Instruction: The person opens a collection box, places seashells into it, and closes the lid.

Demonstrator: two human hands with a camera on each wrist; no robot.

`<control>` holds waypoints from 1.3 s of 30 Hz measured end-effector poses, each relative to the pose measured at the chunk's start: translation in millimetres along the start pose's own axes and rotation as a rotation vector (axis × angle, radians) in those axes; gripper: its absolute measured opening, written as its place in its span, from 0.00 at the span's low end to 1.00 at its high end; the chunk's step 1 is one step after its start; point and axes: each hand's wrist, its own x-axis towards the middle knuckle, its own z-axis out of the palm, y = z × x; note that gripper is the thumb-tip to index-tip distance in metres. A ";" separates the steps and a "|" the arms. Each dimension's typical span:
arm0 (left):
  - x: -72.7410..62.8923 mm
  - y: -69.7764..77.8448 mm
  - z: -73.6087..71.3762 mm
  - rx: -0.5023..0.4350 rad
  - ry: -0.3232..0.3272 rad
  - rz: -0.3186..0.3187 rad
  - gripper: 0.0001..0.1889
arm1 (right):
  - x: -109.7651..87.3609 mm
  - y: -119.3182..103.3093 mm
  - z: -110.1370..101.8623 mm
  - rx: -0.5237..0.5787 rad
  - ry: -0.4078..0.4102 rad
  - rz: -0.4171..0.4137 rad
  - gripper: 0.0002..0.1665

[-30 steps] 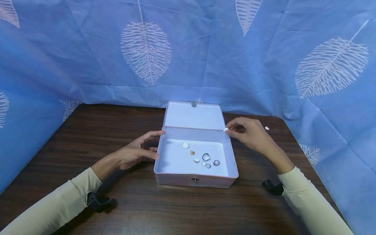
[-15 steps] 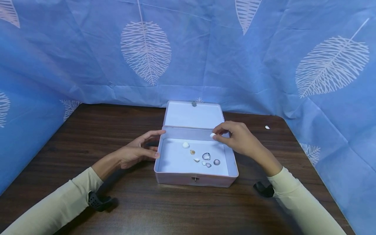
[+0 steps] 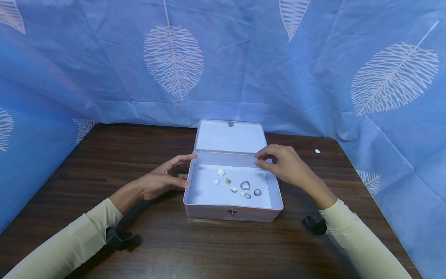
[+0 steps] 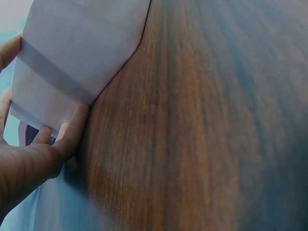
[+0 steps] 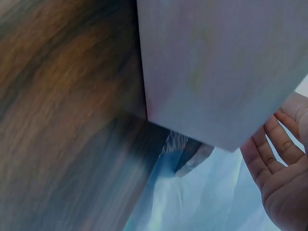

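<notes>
A pale pinkish box (image 3: 232,213) stands on the table with its lid (image 3: 230,136) tipped back. On its white floor lie several small seashells, among them a white shell (image 3: 221,172), a brownish shell (image 3: 228,181), a round purplish shell (image 3: 257,192) and a small white shell (image 3: 216,181). My left hand (image 3: 162,179) rests against the box's left side, fingers extended and touching the wall, as the left wrist view also shows. Over the box's back right corner hovers my right hand (image 3: 283,164), fingers loosely bent, with nothing visible between them.
Another small white shell (image 3: 317,151) lies on the dark wooden table (image 3: 167,240) near the back right corner. A blue leaf-patterned cloth (image 3: 223,69) hangs behind the table and along both sides.
My right hand has come left over the box and let go of a white shell. That shell now lies on the box floor left of the brownish one. The left hand stays put.
</notes>
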 end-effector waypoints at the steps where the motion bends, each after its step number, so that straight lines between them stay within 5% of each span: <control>1: 0.2 0.0 0.0 -0.001 0.000 -0.001 0.50 | -1.0 2.1 -1.5 -0.001 0.004 0.004 0.10; 19: -0.6 -1.9 -0.4 0.012 0.005 -0.018 0.49 | -20.5 69.5 -48.6 -0.079 0.081 0.156 0.12; 39: 0.8 -3.5 -0.5 -0.007 0.000 0.003 0.49 | -30.3 159.4 -76.6 -0.106 0.021 0.382 0.21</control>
